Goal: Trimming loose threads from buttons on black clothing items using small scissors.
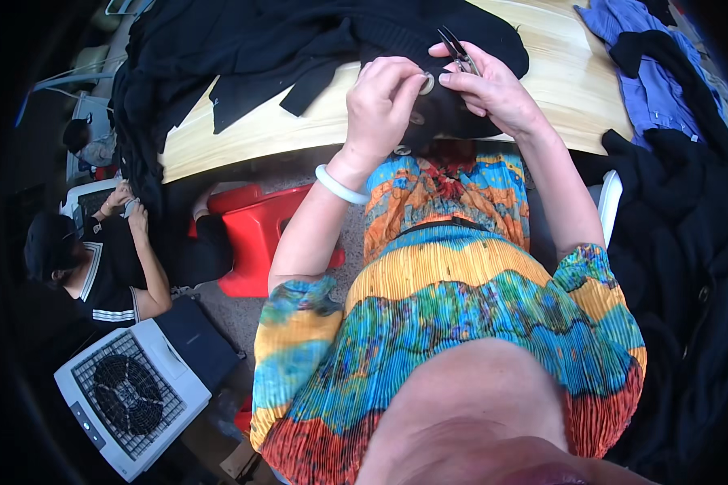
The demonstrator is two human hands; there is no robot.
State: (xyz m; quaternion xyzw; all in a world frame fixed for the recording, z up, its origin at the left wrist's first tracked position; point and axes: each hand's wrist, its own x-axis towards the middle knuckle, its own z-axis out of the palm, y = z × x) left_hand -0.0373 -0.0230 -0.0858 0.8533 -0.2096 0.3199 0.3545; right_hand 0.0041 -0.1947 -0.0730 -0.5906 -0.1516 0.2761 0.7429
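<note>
A black knit garment (453, 121) lies over the near table edge and hangs toward my lap. My left hand (380, 101), with a pale bangle on its wrist, is closed in a pinch at a light round button (427, 83) over the garment. Small dark-bladed thread snips (459, 52) are held in my right hand (497, 90), their tips pointing up and away from the button. The two hands are close together but apart. More buttons (416, 118) show down the black cloth. Any thread is too fine to make out.
Black clothing (251, 40) spreads over the pale wooden table (570, 89). Purple garments (659, 89) lie at the far right, and dark clothing (671, 218) is heaped below them. To the left are a red plastic stool (259, 242), a seated co-worker (105, 267) and a white fan unit (133, 396).
</note>
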